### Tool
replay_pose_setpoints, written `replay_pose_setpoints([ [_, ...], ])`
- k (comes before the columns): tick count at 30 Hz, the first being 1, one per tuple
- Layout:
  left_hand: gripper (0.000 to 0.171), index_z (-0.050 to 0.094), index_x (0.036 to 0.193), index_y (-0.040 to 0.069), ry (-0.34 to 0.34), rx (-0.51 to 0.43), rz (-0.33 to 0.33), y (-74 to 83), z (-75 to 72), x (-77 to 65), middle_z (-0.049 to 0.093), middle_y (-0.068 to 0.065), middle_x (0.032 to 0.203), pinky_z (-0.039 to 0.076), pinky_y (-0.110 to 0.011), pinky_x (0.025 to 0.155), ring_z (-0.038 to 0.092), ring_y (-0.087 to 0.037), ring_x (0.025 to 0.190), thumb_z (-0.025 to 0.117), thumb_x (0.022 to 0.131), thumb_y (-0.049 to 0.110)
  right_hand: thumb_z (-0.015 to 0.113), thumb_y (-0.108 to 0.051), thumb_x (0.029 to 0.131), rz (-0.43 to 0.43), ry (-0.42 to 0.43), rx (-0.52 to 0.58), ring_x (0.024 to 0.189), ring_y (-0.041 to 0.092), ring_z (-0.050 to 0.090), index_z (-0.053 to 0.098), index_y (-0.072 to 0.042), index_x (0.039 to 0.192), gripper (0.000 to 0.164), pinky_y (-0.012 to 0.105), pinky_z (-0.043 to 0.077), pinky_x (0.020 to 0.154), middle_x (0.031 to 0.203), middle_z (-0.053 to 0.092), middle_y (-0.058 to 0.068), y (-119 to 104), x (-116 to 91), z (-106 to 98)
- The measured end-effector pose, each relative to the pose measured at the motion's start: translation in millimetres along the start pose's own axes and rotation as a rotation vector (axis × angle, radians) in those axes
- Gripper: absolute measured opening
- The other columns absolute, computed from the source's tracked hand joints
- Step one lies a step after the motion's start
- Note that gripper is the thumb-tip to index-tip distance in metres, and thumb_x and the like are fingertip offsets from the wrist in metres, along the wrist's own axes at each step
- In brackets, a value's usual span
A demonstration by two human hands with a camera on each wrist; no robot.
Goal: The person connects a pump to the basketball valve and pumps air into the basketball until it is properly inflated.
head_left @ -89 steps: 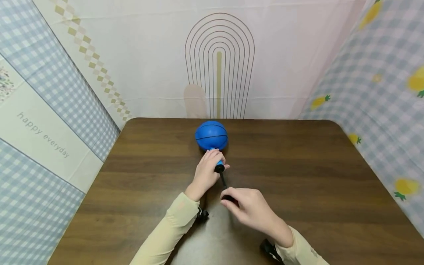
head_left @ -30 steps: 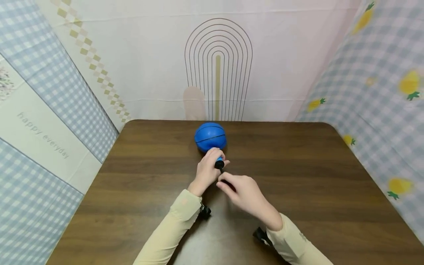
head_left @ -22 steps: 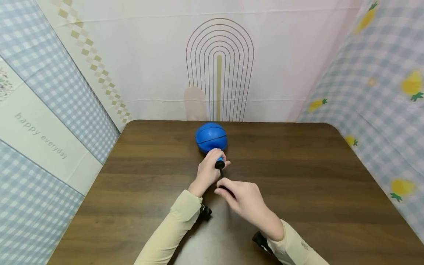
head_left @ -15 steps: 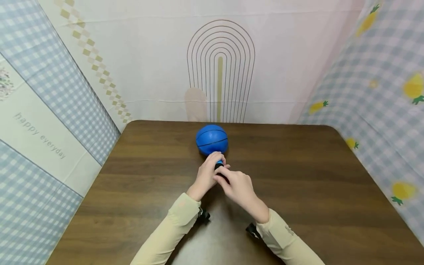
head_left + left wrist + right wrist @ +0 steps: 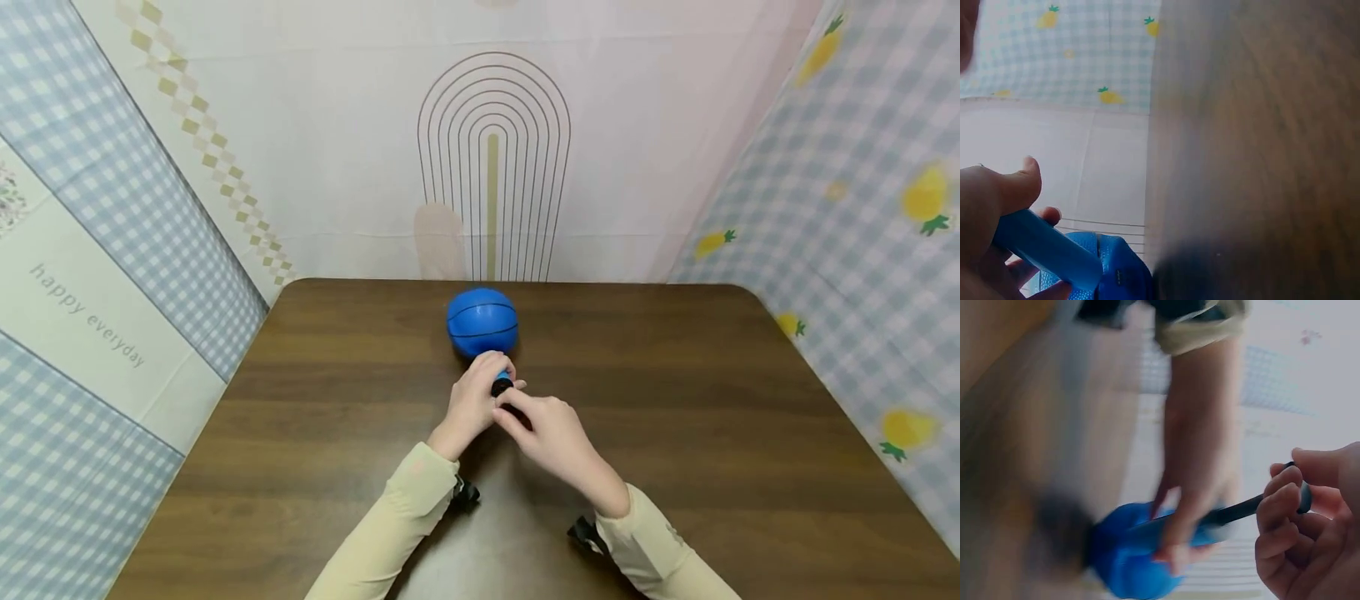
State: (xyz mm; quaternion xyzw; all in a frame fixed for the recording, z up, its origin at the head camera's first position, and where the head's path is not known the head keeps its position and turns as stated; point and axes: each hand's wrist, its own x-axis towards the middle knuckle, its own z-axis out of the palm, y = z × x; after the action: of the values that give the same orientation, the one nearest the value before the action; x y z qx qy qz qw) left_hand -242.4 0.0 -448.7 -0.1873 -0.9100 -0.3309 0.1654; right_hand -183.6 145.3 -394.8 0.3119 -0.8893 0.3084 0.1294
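A blue ball (image 5: 482, 321) with black lines sits near the far edge of the table. My left hand (image 5: 471, 406) grips the blue barrel of a hand pump (image 5: 1047, 247), its front end right at the ball in the left wrist view. In the right wrist view the pump's dark rod (image 5: 1241, 510) sticks out behind the barrel. The fingers and thumb of my right hand (image 5: 553, 435) are curled round the black handle at the rod's end, close behind my left hand in the head view. Most of the handle is hidden by those fingers.
The brown wooden table (image 5: 337, 467) has rounded far corners. A pale printed cloth (image 5: 345, 150) hangs behind it, with checked cloths (image 5: 847, 250) at the sides. Black wrist cameras (image 5: 588, 536) are strapped under both sleeves.
My right hand has moved back and forth along the pump's line, drawing the handle out and pushing it in. Now it is close to the barrel. The left hand keeps its grip by the ball.
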Motion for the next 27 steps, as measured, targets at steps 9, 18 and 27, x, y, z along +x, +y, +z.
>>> replay_pose_setpoints([
  [9,0.019,0.054,0.083,0.018,0.034,-0.031,0.005,-1.9,-7.5,-2.5,0.058,0.003,0.093,0.049,-0.028,0.062,0.055,-0.013,0.095,0.070,0.088,0.027,0.072,-0.019,0.084,-0.190,0.119,-0.058,0.049,-0.011,0.030,0.062,-0.020,0.086,0.010,0.006,0.024,0.049,0.056,0.046,-0.015,-40,-18,-18],
  [18,0.015,0.055,0.084,0.018,-0.022,-0.068,-0.018,3.7,-15.3,-14.1,0.057,0.002,0.092,0.045,-0.025,0.064,0.055,-0.013,0.088,0.067,0.089,0.025,0.073,-0.019,0.082,-0.060,0.127,-0.068,0.044,-0.003,0.033,0.065,-0.018,0.087,0.010,0.014,0.025,0.044,0.051,0.045,-0.007,-16,4,10],
  [27,0.013,0.055,0.082,0.017,0.008,0.077,0.081,2.6,-8.6,-11.9,0.055,0.002,0.091,0.049,-0.026,0.066,0.054,-0.012,0.091,0.066,0.088,0.019,0.065,-0.019,0.091,0.031,-0.039,0.042,0.048,-0.005,0.034,0.064,-0.016,0.091,0.004,0.015,0.032,0.049,0.055,0.044,-0.008,11,5,21],
])
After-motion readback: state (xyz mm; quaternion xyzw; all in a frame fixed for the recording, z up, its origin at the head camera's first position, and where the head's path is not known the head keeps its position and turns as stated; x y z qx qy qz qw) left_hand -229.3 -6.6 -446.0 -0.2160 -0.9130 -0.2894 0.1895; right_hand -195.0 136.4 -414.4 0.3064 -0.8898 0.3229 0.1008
